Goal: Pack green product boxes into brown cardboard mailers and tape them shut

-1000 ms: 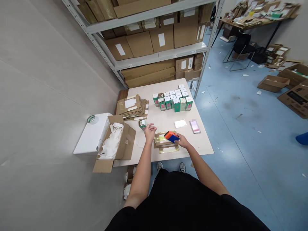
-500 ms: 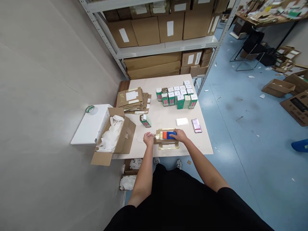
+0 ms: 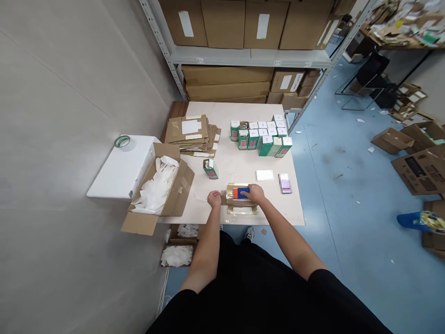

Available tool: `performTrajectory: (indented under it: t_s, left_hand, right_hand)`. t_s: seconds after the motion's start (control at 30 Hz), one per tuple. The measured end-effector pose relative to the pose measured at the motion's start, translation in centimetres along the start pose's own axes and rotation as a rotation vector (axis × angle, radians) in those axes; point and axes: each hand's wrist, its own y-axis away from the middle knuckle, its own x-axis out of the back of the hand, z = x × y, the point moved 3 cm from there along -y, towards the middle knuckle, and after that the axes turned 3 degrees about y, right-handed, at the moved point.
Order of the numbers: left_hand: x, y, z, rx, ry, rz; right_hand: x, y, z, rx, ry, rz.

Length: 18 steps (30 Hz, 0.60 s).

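My right hand [image 3: 256, 194] grips an orange and blue tool [image 3: 241, 193] and presses it flat on a small brown box with gold tape [image 3: 239, 200] near the table's front edge. My left hand [image 3: 214, 198] rests at the box's left end, fingers curled against it. A single green and white carton [image 3: 210, 169] stands just behind my left hand.
A cluster of green and white cartons [image 3: 262, 136] stands at the back of the table [image 3: 225, 162]. Flattened brown boxes [image 3: 190, 132] lie back left. A white card [image 3: 264, 175] and pink label stack [image 3: 285, 183] lie right. An open box of white packing [image 3: 158, 188] and tape roll [image 3: 122, 141] sit left.
My left hand came back from near the single carton to the box's left end. My right hand lowered the tilted tool flat onto the box. The camera tilted down.
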Motion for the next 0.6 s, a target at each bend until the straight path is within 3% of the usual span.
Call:
performTrajectory:
  t_s: [0.23,0.33,0.5,0.6]
  left_hand:
    - [-2.4,0.3,-2.1,0.218,0.048,-0.085]
    - [-1.9,0.9,-2.8,0.252,0.02,-0.138]
    - [0.4,1.8,-2.9,0.202,-0.037,-0.192]
    - [0.1,2.1,-1.7,0.103,-0.013,-0.272]
  right_hand:
    - [0.0,-0.7,-0.4,-0.055,0.038,-0.041]
    - [0.3,-0.7,-0.6,-0.082,0.047,-0.05]
    - [0.5,-0.7,-1.5,-0.145,0.053,-0.078]
    - [0.8,-1.1,-2.3,-0.179,0.044,-0.119]
